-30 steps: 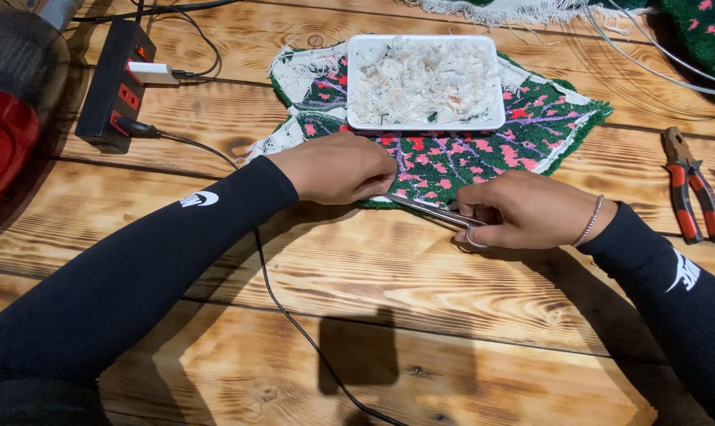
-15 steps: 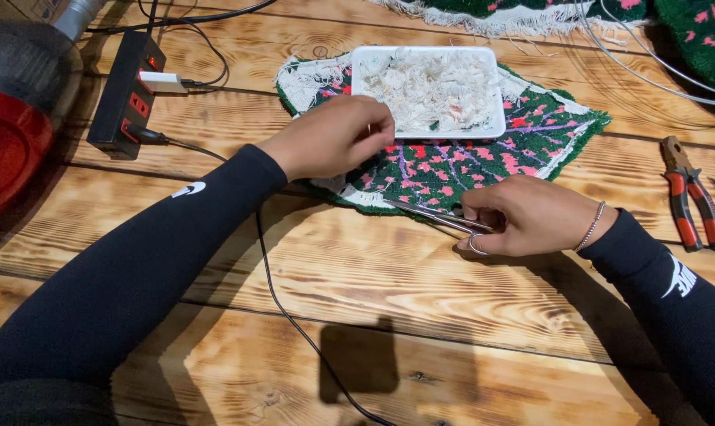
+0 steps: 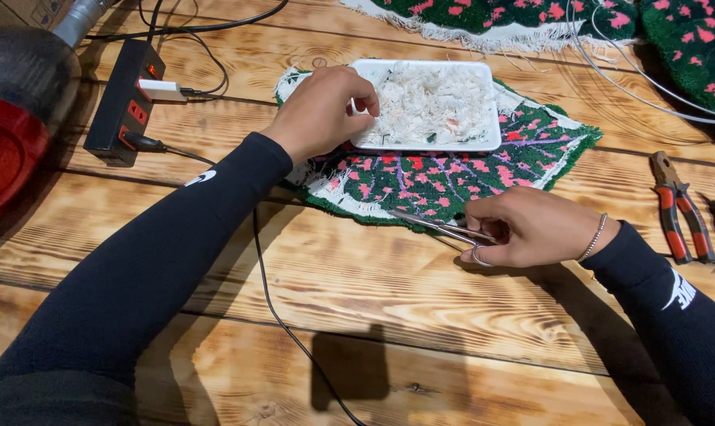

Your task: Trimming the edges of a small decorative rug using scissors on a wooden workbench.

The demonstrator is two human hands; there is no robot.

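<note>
Right hand point(image 3: 531, 230) closed around a pair of thin metal scissors point(image 3: 440, 227), ring handle on a finger, blades shut and pointing left, tips at the near fringe of the small green-and-pink rug point(image 3: 452, 170). Rug lies flat on the wooden table point(image 3: 389, 292), mid-frame, slightly right of centre.

Left hand point(image 3: 322, 110) has moved: half a second ago it lay on the rug's left part near the scissors, now it's up at the left end of the white tray point(image 3: 492, 142), fingertips pinched over the pile of white thread scraps point(image 3: 432, 102). Can't tell whether it holds anything. Right hand and scissors barely shifted.

Tray sits on the rug's far half, covering it; near half of the rug is exposed.

Edges: black power strip point(image 3: 125, 102) with a white plug just left of the rug, its thin black cable point(image 3: 275, 308) running under the left forearm toward the near edge. Red-and-black machine point(image 3: 14, 134) at far left. Red-handled pliers point(image 3: 677, 205) right of the rug, well apart from the right hand. More green-and-pink rugs point(image 3: 531, 16) along the far edge.

Open board: wide strip of table between the rug and the near edge.
</note>
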